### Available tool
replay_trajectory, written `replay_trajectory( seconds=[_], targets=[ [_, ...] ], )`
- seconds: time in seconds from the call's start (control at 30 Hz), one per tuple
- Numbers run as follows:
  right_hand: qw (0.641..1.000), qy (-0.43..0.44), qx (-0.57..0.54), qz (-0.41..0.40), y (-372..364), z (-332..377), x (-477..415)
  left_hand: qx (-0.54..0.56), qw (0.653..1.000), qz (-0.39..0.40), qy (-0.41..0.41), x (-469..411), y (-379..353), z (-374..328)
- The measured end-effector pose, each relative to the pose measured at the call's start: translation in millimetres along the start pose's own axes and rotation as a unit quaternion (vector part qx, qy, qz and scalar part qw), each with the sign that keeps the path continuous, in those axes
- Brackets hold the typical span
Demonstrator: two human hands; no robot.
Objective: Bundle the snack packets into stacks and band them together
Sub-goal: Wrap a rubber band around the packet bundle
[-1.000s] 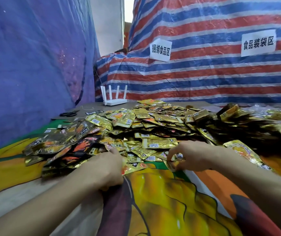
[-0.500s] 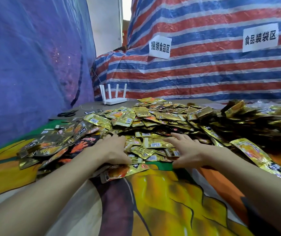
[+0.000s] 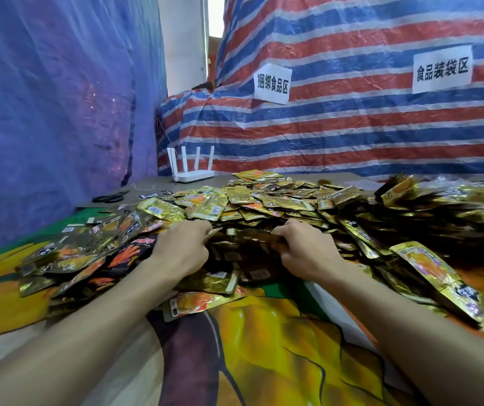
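fingers (image 3: 201,230) of the left hand (image 3: 180,250) are curled, tips dug in among the snack packets (image 3: 243,250). fingers (image 3: 284,231) of the right hand (image 3: 308,250) are curled the same way, facing them. each hand grips one side of a shadowed clutch of packets lying between the two. whether the thumbs pinch from beneath cannot be told.

the clutch sits at the near middle of the heap (image 3: 278,200), which spreads from 9 o'clock round to 3 o'clock over a printed cloth (image 3: 264,347).

handling, as judged: the packets look thin, flat and light, with glossy foil faces likely to slide on one another. they seem pliant rather than stiff, so a stack may fan out or buckle. a hold on opposite edges, squaring the stack between the palms, seems soundest, with the band across the middle.

counts: hands, two. packets, far too many to count, mostly gold, with a darker black-and-orange kind (image 3: 129,253) at 9 o'clock. router (image 3: 192,175), one, with four antennas, at 11 o'clock. scissors (image 3: 109,197), one pair, at 10 o'clock. paper signs, two, at 12 o'clock (image 3: 272,83) and 2 o'clock (image 3: 442,68). no banded stack and no band can be made out.
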State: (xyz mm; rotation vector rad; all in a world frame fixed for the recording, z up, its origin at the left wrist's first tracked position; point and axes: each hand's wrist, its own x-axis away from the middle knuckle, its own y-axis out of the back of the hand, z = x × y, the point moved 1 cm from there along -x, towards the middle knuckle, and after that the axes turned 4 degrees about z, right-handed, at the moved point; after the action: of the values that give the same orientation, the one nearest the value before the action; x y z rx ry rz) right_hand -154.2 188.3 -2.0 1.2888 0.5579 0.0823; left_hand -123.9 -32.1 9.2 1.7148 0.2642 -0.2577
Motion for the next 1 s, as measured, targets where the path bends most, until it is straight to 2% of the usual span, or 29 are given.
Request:
replay_trajectory(
  seconds=[0.1, 0.17, 0.33, 0.4, 0.57, 0.63, 0.73, 0.87, 1.0],
  targets=[
    [0.989, -0.075, -0.124, -0.033, 11, -2, -1, 0.128, 0.99, -0.056, 0.009, -1, 11, 2],
    [0.967, -0.125, -0.209, -0.077, 16, -2, -2, 0.184, 0.977, -0.106, 0.0, -5, 18, 0],
    [0.86, -0.159, -0.443, -0.196, 23, 2, -8, 0.272, 0.938, -0.212, -0.006, -13, 28, -16],
    [0.822, -0.169, -0.494, -0.227, 21, 4, -8, 0.301, 0.924, -0.234, -0.01, -14, 26, -24],
    [0.765, -0.188, -0.549, -0.281, 8, 0, -4, 0.427, 0.87, -0.247, 0.016, -19, 8, -44],
    [0.756, -0.171, -0.559, -0.293, 7, 0, -4, 0.486, 0.846, -0.217, 0.03, -20, -5, -53],
    [0.766, -0.119, -0.569, -0.274, 7, 6, -5, 0.543, 0.823, -0.158, 0.055, -19, -23, -68],
    [0.789, -0.086, -0.559, -0.238, -2, 22, -6, 0.526, 0.833, -0.151, 0.076, -13, -34, -78],
    [0.783, -0.074, -0.57, -0.237, -8, 30, -7, 0.538, 0.83, -0.145, 0.03, -2, -37, -86]
  ],
)
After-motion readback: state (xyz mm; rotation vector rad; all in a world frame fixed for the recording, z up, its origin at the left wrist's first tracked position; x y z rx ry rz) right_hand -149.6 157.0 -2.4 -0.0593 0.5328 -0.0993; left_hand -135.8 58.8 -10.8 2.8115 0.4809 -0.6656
